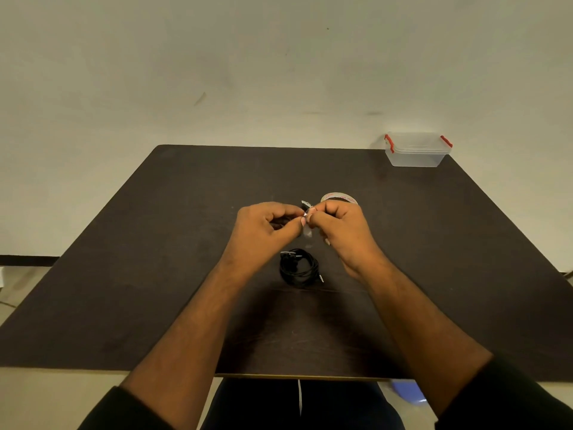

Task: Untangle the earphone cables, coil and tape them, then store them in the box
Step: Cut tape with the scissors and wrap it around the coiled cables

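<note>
Box (415, 153) lidded, contents unclear; left hand (266, 226), right hand (338, 228) pinch tape strip (307, 232).

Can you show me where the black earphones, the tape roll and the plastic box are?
earphones (299, 268), head view, on the middle of the black coil.
tape roll (338, 197), head view, on its top rim behind the right hand.
box (414, 158), head view, on its clear front wall.
</note>
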